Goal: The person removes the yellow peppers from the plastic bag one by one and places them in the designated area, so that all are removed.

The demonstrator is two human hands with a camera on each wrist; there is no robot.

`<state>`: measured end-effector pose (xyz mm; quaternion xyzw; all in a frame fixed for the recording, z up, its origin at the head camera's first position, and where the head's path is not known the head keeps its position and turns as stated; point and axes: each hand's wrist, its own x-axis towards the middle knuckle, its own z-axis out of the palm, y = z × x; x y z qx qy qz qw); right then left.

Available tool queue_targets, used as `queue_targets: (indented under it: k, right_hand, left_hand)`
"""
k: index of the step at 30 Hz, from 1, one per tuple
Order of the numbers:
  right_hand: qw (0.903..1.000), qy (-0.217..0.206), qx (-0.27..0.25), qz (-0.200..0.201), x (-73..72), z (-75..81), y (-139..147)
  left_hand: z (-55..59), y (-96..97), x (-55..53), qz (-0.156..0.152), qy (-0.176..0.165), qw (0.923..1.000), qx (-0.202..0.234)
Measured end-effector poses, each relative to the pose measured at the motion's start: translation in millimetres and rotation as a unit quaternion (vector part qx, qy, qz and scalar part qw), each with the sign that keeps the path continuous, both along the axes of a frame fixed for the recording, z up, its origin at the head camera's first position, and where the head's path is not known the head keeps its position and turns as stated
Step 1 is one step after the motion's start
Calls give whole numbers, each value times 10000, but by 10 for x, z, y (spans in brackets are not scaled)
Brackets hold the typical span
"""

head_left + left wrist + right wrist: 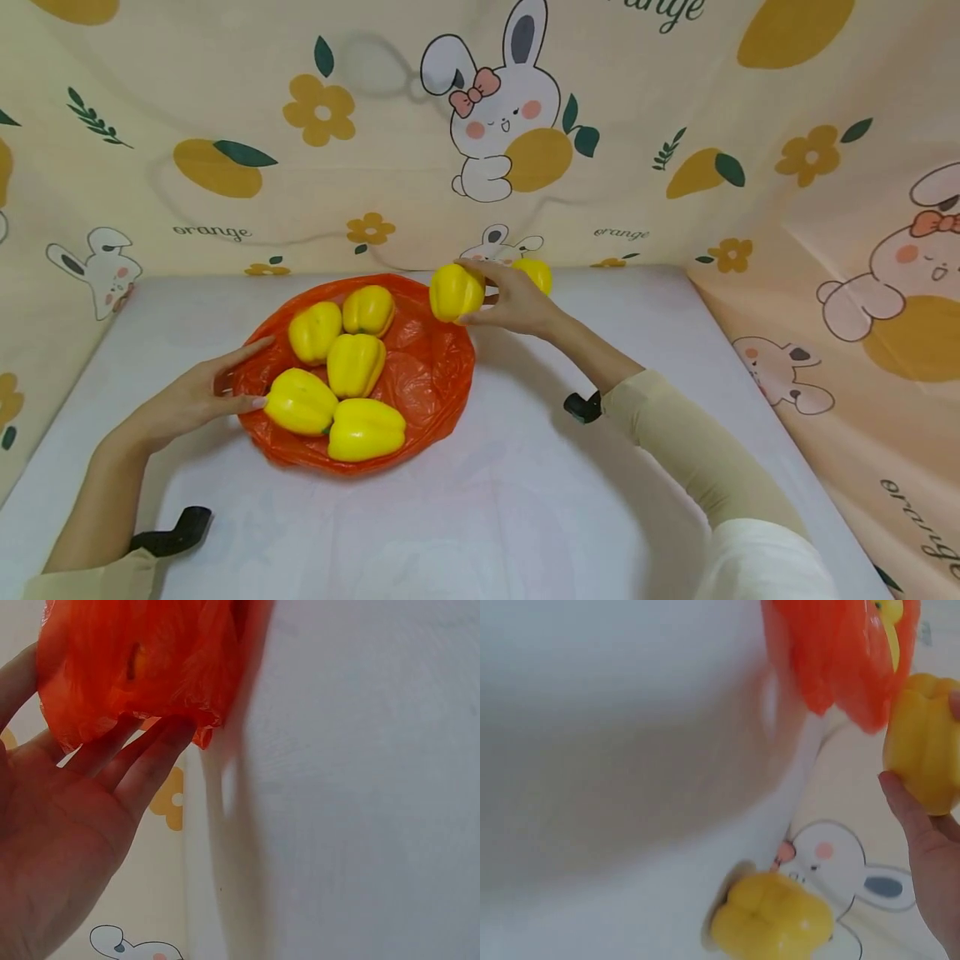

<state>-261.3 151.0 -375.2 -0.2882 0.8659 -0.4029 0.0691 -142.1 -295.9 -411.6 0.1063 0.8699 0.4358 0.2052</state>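
A red plastic bag (420, 379) lies spread wide on the table with several yellow bell peppers (356, 365) in it. At the bag's left rim, my left hand (183, 400) holds the plastic edge, its thumb tip right at the nearest pepper. In the left wrist view, the fingers (154, 761) lie against the crinkled bag (150, 667). Over the bag's right rim, my right hand (517, 300) grips another yellow bell pepper (456, 292) between thumb and fingers. The right wrist view shows this held pepper (922, 746) beside the bag.
One more yellow bell pepper (536, 275) sits on the table behind my right hand, near the back edge. A printed cloth (360, 183) hangs along the back and sides of the white table (525, 500). Black wrist straps (183, 529) are at both forearms.
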Motion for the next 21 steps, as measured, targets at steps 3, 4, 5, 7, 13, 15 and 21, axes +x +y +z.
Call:
queue_targets:
  k: [3, 4, 5, 7, 13, 15, 21]
  right_hand:
    - [9997, -149, -112, -131, -24, 23, 113]
    - [9994, -216, -174, -189, -35, 32, 155]
    - [9990, -284, -244, -242, -48, 43, 195]
    - [9980, -392, -381, -323, -72, 70, 271]
    - [9969, -502, -354, -498, -144, 132, 461]
    - [9968, -517, -261, -553, -166, 138, 517]
    - [9968, -407, -108, -682, -212, 154, 689]
  left_hand:
    - [-6, 8, 1, -1, 5, 10000, -29]
    - [-9, 13, 0, -2, 7, 10000, -35]
    - [-11, 17, -2, 1, 3, 10000, -35]
    - [-15, 19, -7, 13, 9, 10000, -63]
    - [-18, 10, -6, 12, 35, 10000, -53]
    - [-20, 8, -4, 8, 41, 10000, -70]
    - [-28, 13, -10, 29, 34, 9999, -119]
